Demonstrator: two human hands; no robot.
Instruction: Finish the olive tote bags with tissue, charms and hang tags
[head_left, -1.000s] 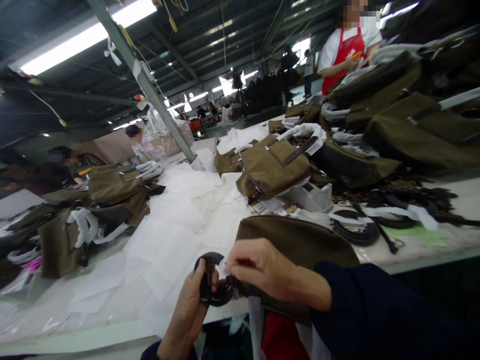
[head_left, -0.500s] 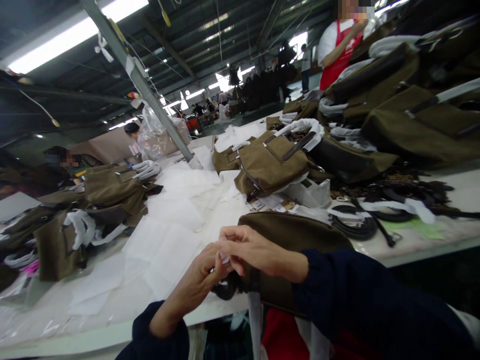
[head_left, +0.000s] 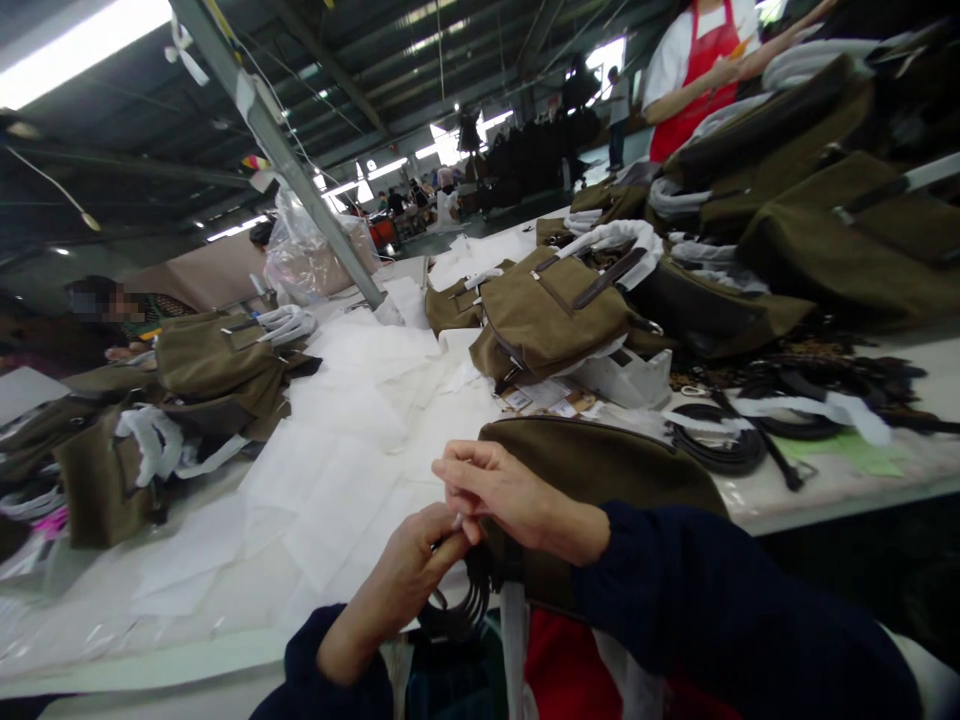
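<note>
While the olive canvas bag [head_left: 600,470] lies at the table [head_left: 225,640] edge, both hands meet beside it: left hand [head_left: 409,575] fingers grip the coiled black strap [head_left: 457,605] hanging off the edge, right hand [head_left: 510,495] fingers pinch a small white piece [head_left: 455,520], apparently for close work.

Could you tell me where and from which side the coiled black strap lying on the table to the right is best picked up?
Grip the coiled black strap across its stacked loops at the near rim, coming from above: it lies flat on the table, and that edge looks free.

Matt brown cloth bag [head_left: 600,465], glossy blk strap [head_left: 457,605], white paper sheets [head_left: 352,470].
</note>
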